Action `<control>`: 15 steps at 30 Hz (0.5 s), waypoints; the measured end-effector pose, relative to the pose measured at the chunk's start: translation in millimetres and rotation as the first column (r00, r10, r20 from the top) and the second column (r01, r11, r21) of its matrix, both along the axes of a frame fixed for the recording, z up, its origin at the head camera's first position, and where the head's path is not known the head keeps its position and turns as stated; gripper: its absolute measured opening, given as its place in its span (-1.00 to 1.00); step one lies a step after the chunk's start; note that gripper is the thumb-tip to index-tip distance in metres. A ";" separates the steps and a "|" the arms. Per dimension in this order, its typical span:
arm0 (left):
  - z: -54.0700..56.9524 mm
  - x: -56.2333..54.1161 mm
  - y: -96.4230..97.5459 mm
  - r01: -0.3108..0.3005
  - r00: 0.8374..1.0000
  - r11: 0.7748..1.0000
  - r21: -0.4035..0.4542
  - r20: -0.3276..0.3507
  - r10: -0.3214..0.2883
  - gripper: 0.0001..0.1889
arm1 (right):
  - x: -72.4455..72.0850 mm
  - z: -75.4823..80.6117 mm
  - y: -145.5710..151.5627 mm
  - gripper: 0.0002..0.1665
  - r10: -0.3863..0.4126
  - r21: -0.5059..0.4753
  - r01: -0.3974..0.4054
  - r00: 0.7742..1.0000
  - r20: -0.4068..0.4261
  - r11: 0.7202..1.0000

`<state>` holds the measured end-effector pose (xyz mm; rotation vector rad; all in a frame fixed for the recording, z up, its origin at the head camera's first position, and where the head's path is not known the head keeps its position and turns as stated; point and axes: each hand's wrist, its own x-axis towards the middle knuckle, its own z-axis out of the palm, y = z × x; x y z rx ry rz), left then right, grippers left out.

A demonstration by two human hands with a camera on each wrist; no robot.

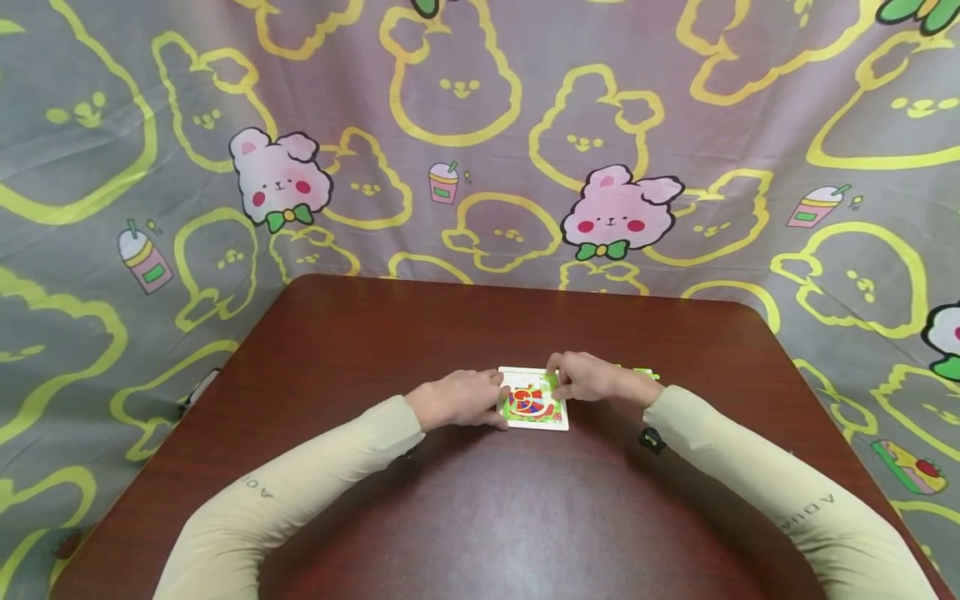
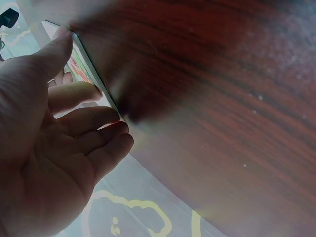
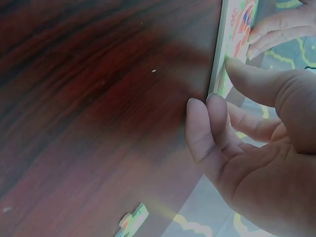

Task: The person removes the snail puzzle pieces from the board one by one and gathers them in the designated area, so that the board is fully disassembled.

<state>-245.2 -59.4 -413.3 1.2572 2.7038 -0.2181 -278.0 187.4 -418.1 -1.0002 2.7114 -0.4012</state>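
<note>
A small square jigsaw puzzle board [image 1: 553,424] with a white frame lies on the table, showing a red, blue and green snail-like picture. Much of its upper part is white. My left hand [image 1: 468,398] holds the board at its left side, thumb by the near corner [image 2: 61,37] and fingers along the edge. Over the upper right part, my right hand [image 1: 588,377] has curled index finger and thumb at a green puzzle piece [image 1: 551,380]. In the right wrist view, the thumb [image 3: 237,71] touches the board's face while other fingertips sit by its edge; the piece is hidden there.
Loose green puzzle pieces [image 1: 645,373] lie to the right, partly behind the right forearm; one loose piece [image 3: 133,220] shows in the right wrist view. The brown table [image 1: 480,517] meets a patterned curtain [image 1: 480,167] at the back and sides.
</note>
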 end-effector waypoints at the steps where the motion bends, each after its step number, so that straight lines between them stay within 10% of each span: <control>1: -0.3 -0.2 0.1 0.001 1.000 1.000 0.001 -0.001 -0.001 -0.43 | -0.7 0.0 0.0 -0.76 -0.003 0.000 0.003 1.000 0.010 1.000; 15: -0.6 0.4 -0.9 0.009 1.000 1.000 -0.005 -0.016 -0.009 -0.42 | -1.7 2.1 -1.6 -0.58 -0.069 -0.033 0.071 0.995 0.070 0.997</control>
